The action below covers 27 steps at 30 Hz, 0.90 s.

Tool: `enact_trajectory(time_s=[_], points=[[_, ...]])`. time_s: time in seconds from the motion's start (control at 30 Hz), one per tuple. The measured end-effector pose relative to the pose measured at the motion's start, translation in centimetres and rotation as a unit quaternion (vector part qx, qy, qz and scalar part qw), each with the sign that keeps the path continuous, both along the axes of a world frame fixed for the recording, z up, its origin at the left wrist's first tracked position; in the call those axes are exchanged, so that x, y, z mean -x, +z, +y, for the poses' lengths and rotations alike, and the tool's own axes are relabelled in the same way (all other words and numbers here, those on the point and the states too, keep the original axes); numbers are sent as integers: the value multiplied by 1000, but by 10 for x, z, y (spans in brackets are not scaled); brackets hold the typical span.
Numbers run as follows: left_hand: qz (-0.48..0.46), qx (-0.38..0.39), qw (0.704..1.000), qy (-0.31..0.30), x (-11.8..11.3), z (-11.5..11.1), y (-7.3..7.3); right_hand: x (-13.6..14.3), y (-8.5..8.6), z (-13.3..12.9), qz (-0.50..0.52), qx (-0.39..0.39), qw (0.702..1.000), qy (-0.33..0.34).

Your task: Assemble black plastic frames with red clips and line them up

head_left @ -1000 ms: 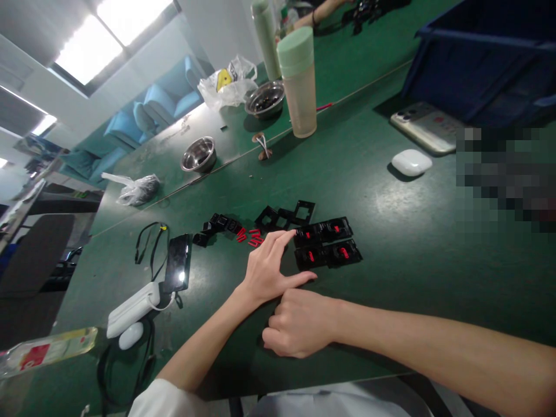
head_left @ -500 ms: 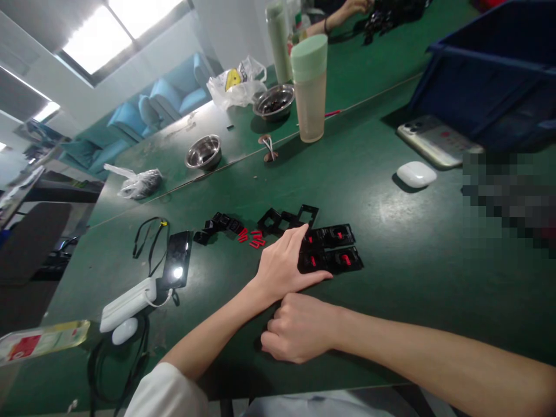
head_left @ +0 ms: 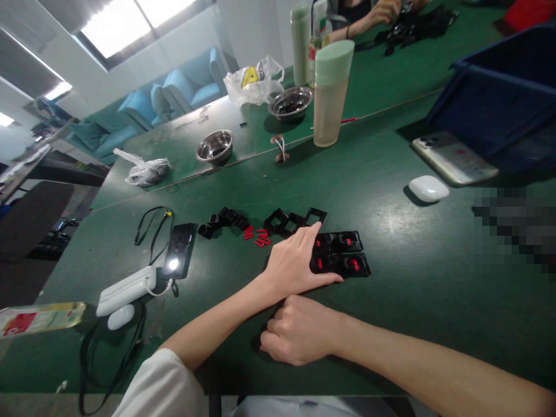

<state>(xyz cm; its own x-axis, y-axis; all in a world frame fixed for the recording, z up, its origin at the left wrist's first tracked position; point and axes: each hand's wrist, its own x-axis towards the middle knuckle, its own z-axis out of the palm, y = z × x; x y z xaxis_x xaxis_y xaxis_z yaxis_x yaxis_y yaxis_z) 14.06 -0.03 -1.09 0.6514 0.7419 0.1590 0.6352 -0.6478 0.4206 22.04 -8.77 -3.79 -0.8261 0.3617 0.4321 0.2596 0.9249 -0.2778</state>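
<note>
My left hand [head_left: 292,263] lies on the green table, thumb and fingers spread, against the left side of several black square parts with red pieces [head_left: 353,264]. Below it, my right hand [head_left: 299,330] rests on the table with its fingers curled in; whether anything is inside cannot be seen. Black open frames [head_left: 316,216] lie just beyond my left fingertips. Small red clips [head_left: 262,241] and a row of small black parts [head_left: 226,217] are to the left of them.
A green-lidded bottle [head_left: 332,95], metal bowls [head_left: 215,147] and a plastic bag stand farther back. At right are a blue bin [head_left: 495,110], a phone and a white case [head_left: 428,189]. A lit phone [head_left: 180,249] and power bank lie left. Another person's hand is at the top.
The view has shifted slightly, so the table items sit a little differently in frame. Both hands keep the same pose and place on the table.
</note>
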Motion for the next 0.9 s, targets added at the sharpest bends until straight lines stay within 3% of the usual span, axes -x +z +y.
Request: enact_trajectory(time_s=[0.5,0.9], points=[[-6,0,1000,-4,-6,-2,1,0,-2,-1,4,-9,1000,5],[3,-2,1000,14,-18,-7,3,0,0,-7,22,-59,998,17]])
